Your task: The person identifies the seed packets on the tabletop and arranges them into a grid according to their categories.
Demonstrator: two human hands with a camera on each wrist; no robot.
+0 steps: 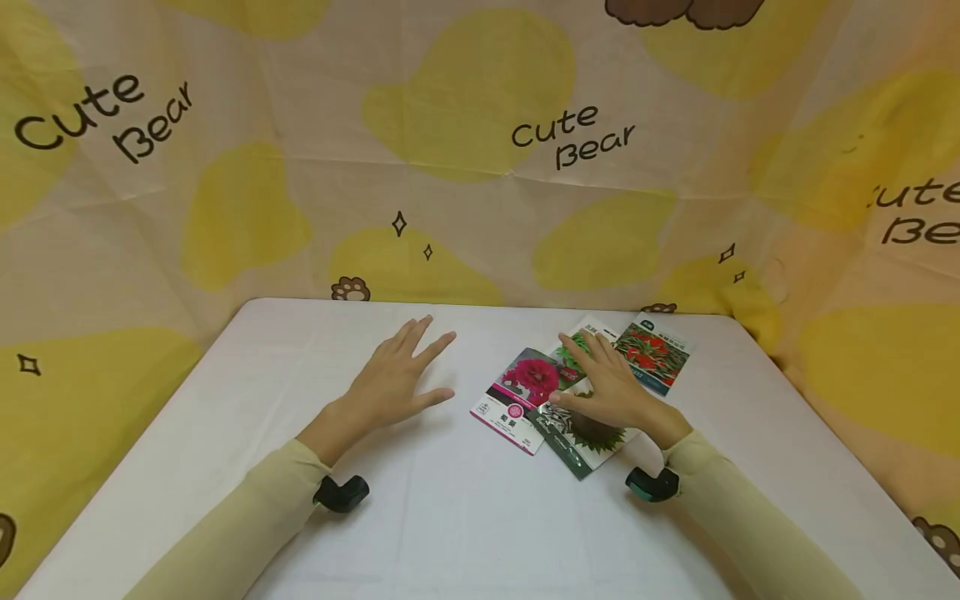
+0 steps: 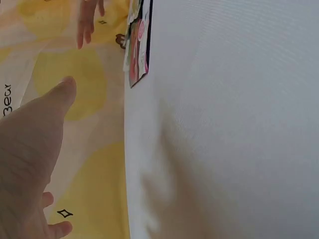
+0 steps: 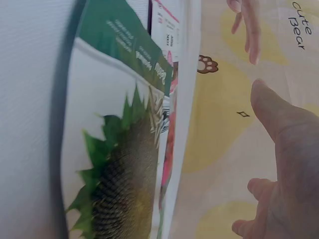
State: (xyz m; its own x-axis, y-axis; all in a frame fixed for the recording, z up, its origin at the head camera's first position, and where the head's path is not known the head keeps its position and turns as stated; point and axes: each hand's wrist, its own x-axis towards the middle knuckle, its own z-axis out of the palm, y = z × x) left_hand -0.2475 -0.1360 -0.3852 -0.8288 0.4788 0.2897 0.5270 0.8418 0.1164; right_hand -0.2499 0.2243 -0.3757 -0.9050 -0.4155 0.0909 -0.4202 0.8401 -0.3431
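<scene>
My left hand (image 1: 390, 379) hovers above the white table with fingers spread, holding nothing; its shadow falls on the cloth in the left wrist view. Over a group of overlapping seed packets my right hand (image 1: 611, 387) hangs with straight, parted fingers. In the right wrist view it stays apart from the sunflower packet (image 3: 124, 164), which shows a dark seed head and a green band. Left of that lies a packet with a magenta flower (image 1: 534, 379). A green leafy packet (image 1: 573, 358) is partly hidden by the right hand. Farthest right is a packet with red peppers or flowers (image 1: 654, 354).
The white table (image 1: 435, 533) ends at a hanging cloth (image 1: 465, 108) with yellow patches and "Cute Bear" lettering behind it. Dark bands with small devices (image 1: 342, 493) sit on both wrists, over long pale sleeves (image 1: 240, 517).
</scene>
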